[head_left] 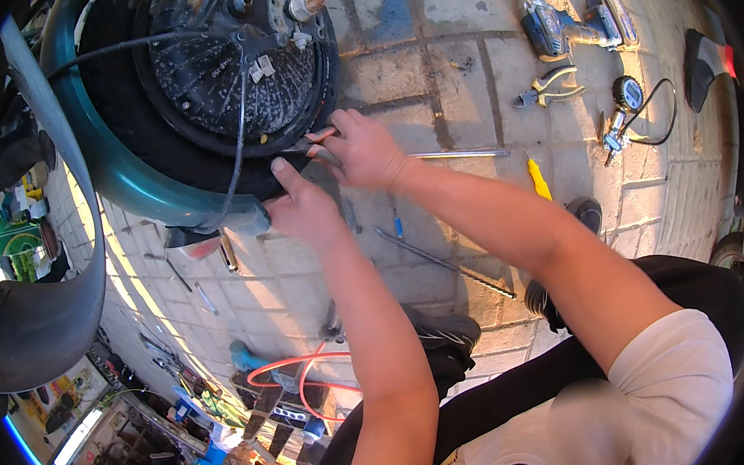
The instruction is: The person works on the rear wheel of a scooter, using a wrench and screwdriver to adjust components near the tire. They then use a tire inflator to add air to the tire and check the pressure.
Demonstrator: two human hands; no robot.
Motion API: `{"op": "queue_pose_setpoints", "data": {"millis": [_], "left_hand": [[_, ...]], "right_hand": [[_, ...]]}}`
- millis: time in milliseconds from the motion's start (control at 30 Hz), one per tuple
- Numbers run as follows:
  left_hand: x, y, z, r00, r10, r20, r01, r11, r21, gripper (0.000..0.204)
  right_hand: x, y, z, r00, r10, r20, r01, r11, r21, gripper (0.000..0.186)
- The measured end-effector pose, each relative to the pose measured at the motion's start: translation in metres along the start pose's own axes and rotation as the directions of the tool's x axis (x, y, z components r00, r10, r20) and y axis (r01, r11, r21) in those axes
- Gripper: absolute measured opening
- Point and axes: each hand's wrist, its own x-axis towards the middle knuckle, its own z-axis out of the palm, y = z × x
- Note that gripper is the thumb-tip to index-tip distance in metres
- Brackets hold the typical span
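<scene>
A black tire (117, 104) sits around a dark, dirt-spotted hub-motor wheel (203, 88), with a glossy teal fender (115, 184) curving along its outer side. My right hand (366, 152) is closed around pliers (324, 155) with orange-red handles, whose jaws are at the lower right edge of the rim and hard to make out. Just below, my left hand (305, 210) grips the tire near the fender's end, thumb stretched up along the rubber and fingers partly hidden. A black cable (239, 147) runs from the hub down across the tire.
On the paving to the right lie a cordless drill (557, 30), pliers with pale handles (548, 87), a digital pressure gauge (628, 94) and a yellow-handled tool (539, 179). A long metal rod (444, 263) lies below my hands. Red hose (308, 369) and cluttered tools are lower left.
</scene>
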Motion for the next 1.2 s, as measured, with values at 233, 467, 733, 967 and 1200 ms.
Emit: {"op": "queue_pose_setpoints", "data": {"millis": [233, 467, 733, 967, 1200], "left_hand": [[0.006, -0.006, -0.003, 0.998, -0.069, 0.004, 0.068, 0.994, 0.089, 0.079], [0.001, -0.003, -0.014, 0.994, 0.054, 0.099, -0.066, 0.990, 0.121, 0.077], [0.002, -0.006, 0.000, 0.996, 0.068, -0.065, -0.054, 0.978, 0.201, 0.080], [0.003, -0.008, -0.007, 0.999, 0.045, -0.013, -0.038, 0.949, 0.314, 0.084], [0.002, -0.004, -0.012, 0.997, 0.014, 0.078, -0.026, 0.986, 0.164, 0.084]], "right_hand": [[-0.008, -0.024, 0.008, 0.984, 0.173, -0.030, -0.172, 0.984, 0.053, 0.028], [-0.001, -0.019, -0.036, 0.959, 0.109, 0.262, -0.115, 0.993, 0.010, 0.025], [-0.013, -0.031, 0.012, 0.976, 0.202, -0.077, -0.198, 0.979, 0.049, 0.025], [-0.013, -0.038, -0.006, 0.960, 0.265, 0.096, -0.272, 0.959, 0.081, 0.036], [-0.005, -0.040, -0.049, 0.921, 0.209, 0.328, -0.224, 0.974, 0.010, 0.036]]}}
